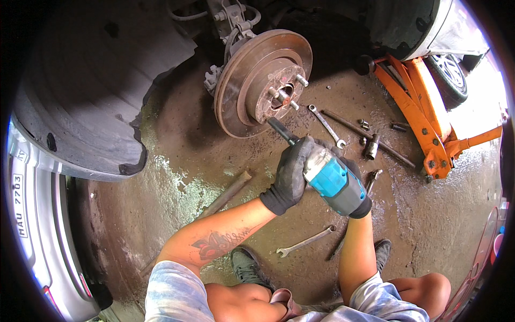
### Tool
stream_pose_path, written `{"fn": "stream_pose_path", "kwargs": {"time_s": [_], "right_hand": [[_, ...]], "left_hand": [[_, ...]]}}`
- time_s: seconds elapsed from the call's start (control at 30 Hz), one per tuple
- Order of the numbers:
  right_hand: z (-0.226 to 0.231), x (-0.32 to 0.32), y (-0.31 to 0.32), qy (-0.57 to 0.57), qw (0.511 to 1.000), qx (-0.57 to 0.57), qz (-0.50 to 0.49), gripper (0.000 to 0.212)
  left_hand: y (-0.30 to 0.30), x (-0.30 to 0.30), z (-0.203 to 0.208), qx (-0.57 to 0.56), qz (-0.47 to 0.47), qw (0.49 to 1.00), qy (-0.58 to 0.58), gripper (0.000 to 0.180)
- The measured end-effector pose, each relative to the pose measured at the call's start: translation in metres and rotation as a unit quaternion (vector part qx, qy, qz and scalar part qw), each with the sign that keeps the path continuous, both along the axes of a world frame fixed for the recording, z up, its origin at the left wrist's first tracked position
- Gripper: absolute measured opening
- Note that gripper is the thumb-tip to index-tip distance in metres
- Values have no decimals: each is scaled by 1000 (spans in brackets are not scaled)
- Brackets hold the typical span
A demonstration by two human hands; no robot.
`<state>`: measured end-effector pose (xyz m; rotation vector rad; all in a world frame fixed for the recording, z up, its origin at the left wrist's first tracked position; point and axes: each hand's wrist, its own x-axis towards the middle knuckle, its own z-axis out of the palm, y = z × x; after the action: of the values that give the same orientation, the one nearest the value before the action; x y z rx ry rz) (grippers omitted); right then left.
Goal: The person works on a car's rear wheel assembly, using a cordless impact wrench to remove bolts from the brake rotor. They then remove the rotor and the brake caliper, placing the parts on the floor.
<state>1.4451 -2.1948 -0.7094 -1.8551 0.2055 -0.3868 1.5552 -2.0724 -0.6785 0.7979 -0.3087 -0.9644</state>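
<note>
A teal and grey cordless impact wrench (333, 184) with a long black socket (281, 130) points up and left at the wheel hub (279, 96). My left hand (292, 174), in a dark glove, is wrapped round the wrench's front end. My right hand (352, 167), also gloved, is mostly hidden behind the tool's body, at its handle side; its fingers barely show. The socket's tip is beside the lower edge of the hub, and I cannot tell whether it touches a stud. Around the hub sits a rusty brake disc (230, 102), with several bare studs sticking out.
An orange jack (424, 115) stands at the right, with a wheel (449, 75) behind it. On the wet floor lie a combination wrench (327, 127), a long bar (370, 134), loose sockets (372, 146), another wrench (306, 241) and a pipe (228, 194). A wheel-arch liner (91, 107) hangs at left.
</note>
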Motion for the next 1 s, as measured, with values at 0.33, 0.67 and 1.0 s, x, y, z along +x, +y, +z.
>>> {"fn": "stream_pose_path", "kwargs": {"time_s": [0.33,0.67,1.0], "right_hand": [[0,4,-3,36,995,96,-10,30],[9,8,0,0,991,135,10,33],[23,6,-14,35,993,106,42,31]], "left_hand": [[1,-1,7,26,14,999,-24,49],[-1,-4,12,11,32,999,-1,44],[-3,0,0,-19,10,1000,2,54]]}}
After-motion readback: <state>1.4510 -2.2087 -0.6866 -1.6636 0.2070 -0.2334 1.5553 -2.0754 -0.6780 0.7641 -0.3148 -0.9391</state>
